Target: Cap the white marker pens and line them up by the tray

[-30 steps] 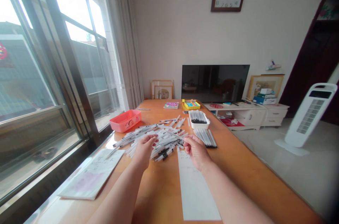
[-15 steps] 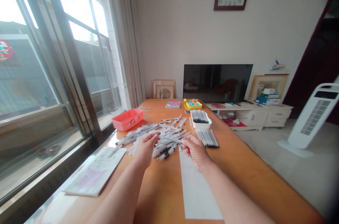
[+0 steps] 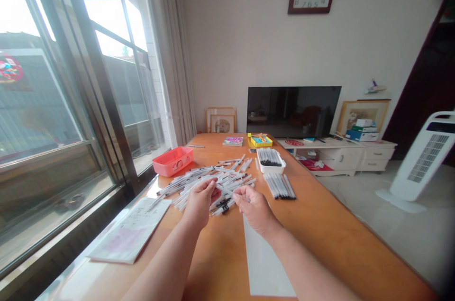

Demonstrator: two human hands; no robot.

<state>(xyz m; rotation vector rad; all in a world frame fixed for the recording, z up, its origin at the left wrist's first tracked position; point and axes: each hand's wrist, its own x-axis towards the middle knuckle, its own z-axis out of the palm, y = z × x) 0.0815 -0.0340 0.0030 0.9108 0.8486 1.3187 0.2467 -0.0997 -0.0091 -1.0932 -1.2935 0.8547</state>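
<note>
Between my two hands is a thin, whitish pen, slanting down to the right. My left hand is closed in a pinch at its left end. The fingers of my right hand are closed around its right end. Behind and below the hands spreads a loose pile of clear-barrelled pens. Small black pieces, perhaps pen caps, lie at the near side of the pile. Right of it, several pens lie side by side, black ends toward me. Under my right forearm lies a white paper strip.
Beyond the row stands a white basket of pens. A pink bin is left of the pile, near the window. A booklet lies at the front left. A yellow box and a colourful book sit at the table's far end.
My right hand has moved left and slightly down, closer to my left hand. The pen between them tilts more steeply. The view has shifted slightly.
</note>
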